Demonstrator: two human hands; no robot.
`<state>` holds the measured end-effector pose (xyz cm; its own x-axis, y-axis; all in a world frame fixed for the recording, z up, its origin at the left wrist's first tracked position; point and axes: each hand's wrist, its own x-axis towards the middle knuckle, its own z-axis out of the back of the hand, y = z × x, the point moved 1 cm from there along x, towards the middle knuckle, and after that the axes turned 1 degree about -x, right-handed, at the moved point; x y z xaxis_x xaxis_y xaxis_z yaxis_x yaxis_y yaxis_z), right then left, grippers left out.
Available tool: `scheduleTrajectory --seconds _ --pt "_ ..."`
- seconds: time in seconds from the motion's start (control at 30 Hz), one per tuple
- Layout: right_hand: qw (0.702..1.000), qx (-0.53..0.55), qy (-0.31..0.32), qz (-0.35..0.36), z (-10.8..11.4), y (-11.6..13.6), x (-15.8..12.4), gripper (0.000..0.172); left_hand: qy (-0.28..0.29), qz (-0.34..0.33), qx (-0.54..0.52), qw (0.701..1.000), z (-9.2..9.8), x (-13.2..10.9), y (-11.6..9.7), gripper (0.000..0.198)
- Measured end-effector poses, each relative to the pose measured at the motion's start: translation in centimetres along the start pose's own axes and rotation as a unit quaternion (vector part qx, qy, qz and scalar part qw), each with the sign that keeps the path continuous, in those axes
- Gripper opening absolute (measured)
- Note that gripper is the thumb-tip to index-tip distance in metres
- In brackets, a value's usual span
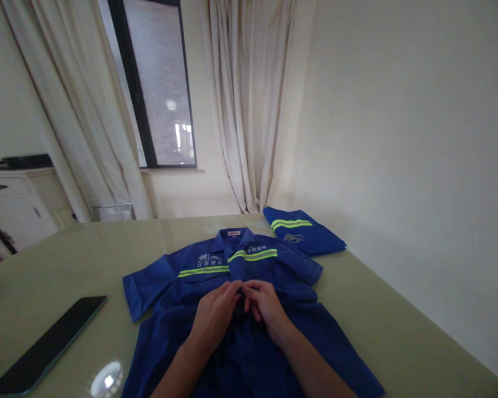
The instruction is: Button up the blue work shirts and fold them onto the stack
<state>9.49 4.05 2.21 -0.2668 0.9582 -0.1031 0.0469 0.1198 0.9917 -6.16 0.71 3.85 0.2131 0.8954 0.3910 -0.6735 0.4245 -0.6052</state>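
A blue short-sleeved work shirt [170, 337] with yellow-green reflective stripes lies front up on the table, collar at the far end. Over the middle of its front placket, my left hand [218, 307] and my right hand [265, 304] meet with fingertips almost touching. Both hands are closed in a pinch on the shirt's placket edge. Whether a button sits between the fingers is hidden. Lower down the placket a dark button [251, 371] shows. White lettering is printed on the chest above the hands.
A folded blue garment [315, 237] with a reflective stripe rests at the table's far right, against the wall. On the left lies a dark flat slab [50, 345] on the pale green table [120, 243]. Curtains [253, 110] and a window stand behind.
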Motion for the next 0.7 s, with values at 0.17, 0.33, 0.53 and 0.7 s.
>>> scheduleTrajectory --seconds 0.17,0.33,0.53,0.7 --pt "0.974 -0.163 -0.088 0.127 0.8 0.5 -0.7 0.036 -0.039 0.058 0.048 0.996 -0.1 0.5 1.3 0.031" --pt "0.926 -0.254 -0.160 0.231 1.5 1.7 -0.9 0.033 -0.048 0.120 0.187 0.974 0.7 0.8 4.4 0.044" --pt "0.898 -0.325 -0.122 0.269 -0.2 2.9 -6.5 0.035 0.036 0.153 0.255 0.954 1.6 1.5 6.5 0.059" --pt "0.767 -0.543 -0.036 0.340 3.1 -2.4 -15.2 0.046 0.042 0.145 0.275 0.950 2.7 2.7 7.0 0.062"
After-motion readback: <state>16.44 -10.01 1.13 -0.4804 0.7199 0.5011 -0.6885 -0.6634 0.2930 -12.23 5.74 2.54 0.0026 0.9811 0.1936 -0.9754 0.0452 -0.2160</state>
